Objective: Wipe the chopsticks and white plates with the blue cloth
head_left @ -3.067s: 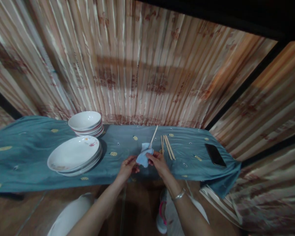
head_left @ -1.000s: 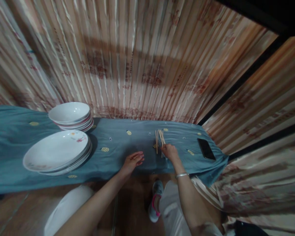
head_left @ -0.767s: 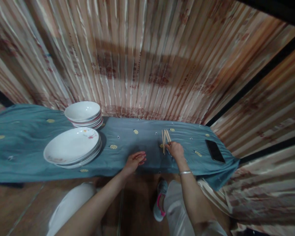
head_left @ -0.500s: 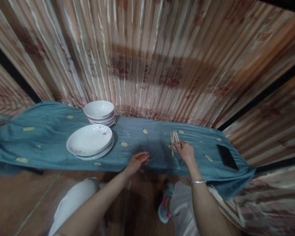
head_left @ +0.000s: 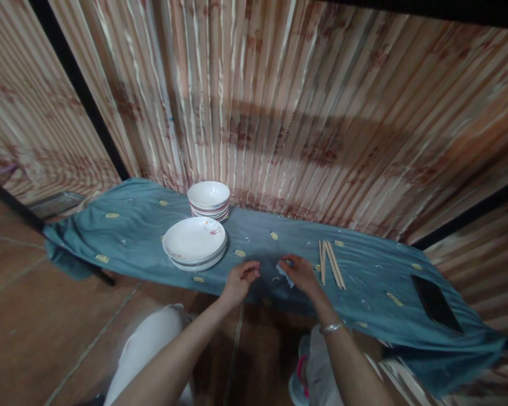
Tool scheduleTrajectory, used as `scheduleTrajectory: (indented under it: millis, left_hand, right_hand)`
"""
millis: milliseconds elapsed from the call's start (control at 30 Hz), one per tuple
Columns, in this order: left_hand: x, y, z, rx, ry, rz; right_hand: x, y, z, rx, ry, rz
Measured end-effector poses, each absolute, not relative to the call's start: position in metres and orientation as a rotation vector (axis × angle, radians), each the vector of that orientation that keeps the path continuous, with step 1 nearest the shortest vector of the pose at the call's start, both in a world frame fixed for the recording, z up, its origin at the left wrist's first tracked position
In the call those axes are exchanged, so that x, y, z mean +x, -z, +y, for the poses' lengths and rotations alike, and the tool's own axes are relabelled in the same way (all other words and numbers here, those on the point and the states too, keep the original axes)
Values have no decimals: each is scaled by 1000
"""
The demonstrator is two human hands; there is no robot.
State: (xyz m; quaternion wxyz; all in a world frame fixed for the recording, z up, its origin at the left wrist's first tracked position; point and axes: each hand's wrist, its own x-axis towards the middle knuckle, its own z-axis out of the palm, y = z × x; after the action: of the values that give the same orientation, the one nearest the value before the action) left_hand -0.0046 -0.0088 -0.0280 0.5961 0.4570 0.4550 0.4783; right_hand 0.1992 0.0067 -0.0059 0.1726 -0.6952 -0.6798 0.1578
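Pinching the cloth point(head_left: 285, 275), the right hand point(head_left: 302, 274) might roll the nearby chopsticks point(head_left: 334, 265) by bumping them; the left hand point(head_left: 237, 283), half-curled, looks empty.

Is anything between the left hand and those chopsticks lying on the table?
Yes: the right hand, with the blue cloth in its grip, is between the left hand and the chopsticks. Past the right hand, only tablecloth shows before them.

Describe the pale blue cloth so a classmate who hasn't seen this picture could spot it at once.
Start at the long, teal-covered table, then find the right hand with a bracelet at its wrist. The cloth it holds is small, crumpled and pale blue, unlike the straight, thin chopsticks lying nearby.
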Motion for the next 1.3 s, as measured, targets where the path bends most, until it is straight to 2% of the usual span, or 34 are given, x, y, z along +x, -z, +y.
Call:
scheduleTrajectory:
  millis: [133,333,800,967,1167,1300]
  left_hand:
    - [-15,22,-10,1092,-1142,1043]
    - [-27,21,-7,1146,-1137,1039]
    - [-27,23,-2,1237,-1079,1089]
    - [-12,27,-2,1298,-1029,1101]
    - [2,25,-3,1378,-991,1078]
    - [4,23,-2,1378,-984,1097]
  right_hand:
    - [187,14,14,-1987,-497,-1964]
    - [211,22,19,-2263,-291,-1972]
    - [291,2,8,-2727,-153,-1505]
    - [288,3,18,-2696,-170,-1637]
    - [288,12,27,-2690,-8,-1618]
    - [308,17,30,-2781,-137,-1523]
